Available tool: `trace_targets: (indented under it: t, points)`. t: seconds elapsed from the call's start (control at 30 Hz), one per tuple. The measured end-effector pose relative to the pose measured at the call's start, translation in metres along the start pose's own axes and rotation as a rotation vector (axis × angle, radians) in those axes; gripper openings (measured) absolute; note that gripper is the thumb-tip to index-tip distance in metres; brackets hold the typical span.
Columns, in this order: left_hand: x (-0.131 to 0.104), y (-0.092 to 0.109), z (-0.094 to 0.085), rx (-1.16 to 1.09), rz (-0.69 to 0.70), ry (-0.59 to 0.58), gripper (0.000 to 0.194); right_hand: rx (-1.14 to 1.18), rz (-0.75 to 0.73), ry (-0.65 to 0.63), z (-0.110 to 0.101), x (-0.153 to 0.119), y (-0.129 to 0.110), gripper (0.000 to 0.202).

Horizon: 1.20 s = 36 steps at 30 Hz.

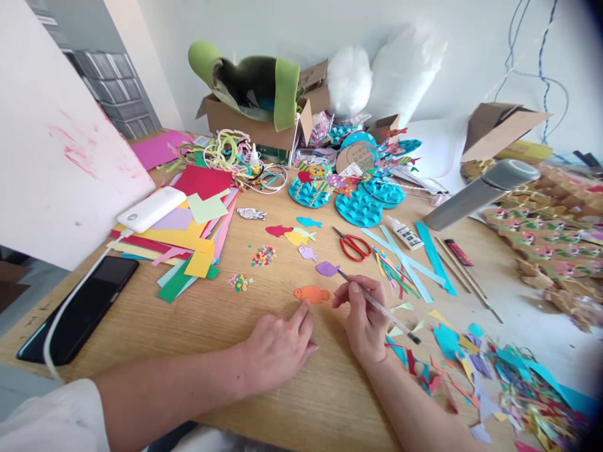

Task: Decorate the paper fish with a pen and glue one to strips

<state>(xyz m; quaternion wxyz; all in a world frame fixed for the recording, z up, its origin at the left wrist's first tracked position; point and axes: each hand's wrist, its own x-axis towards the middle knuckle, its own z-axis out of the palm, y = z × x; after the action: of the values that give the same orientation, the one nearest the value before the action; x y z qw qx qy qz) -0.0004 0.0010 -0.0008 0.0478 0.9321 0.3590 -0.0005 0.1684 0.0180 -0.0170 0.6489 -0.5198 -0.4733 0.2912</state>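
My left hand point(281, 344) rests on the table with its index fingertip on the lower edge of an orange paper fish point(311, 294); it grips nothing, and its other fingers are partly curled. Held in my right hand point(368, 317) is a slim pen point(377, 304) with a clear barrel and dark cap end. Its tip is at the tail of a purple paper fish point(326, 269), just above the orange one. Further up lie a lilac fish point(308, 253), a yellow fish point(296, 237), a red fish point(277, 231), a blue fish point(309, 222) and a black-and-white patterned fish point(251, 214).
Red-handled scissors point(355, 247), paper strips point(400, 257) and a glue bottle point(405, 233) lie right of the fish. Confetti piles point(262, 255), stacked coloured paper point(188, 242) and a phone point(78, 311) are leftward. A grey flask point(475, 194) and paper scraps point(522, 383) lie at right.
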Motion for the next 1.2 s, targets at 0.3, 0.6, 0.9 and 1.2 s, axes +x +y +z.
trace_targets:
  t: [0.3, 0.6, 0.9, 1.2]
  points:
    - [0.01, -0.021, 0.005, -0.035, -0.04, 0.203, 0.042, -0.313, -0.111, -0.049, -0.011, -0.007, 0.012, 0.015]
    - [0.023, -0.042, 0.015, -0.078, -0.104, 0.286, 0.041, -0.436, -0.225, -0.169, -0.015, -0.006, 0.014, 0.014]
    - [0.028, -0.05, 0.01, -0.053, -0.161, 0.322, 0.034, -0.196, -0.124, 0.149, -0.009, 0.001, 0.009, 0.017]
    - [0.024, -0.047, 0.003, -0.097, -0.14, 0.319, 0.036, -0.116, -0.143, 0.458, -0.032, 0.046, -0.021, 0.014]
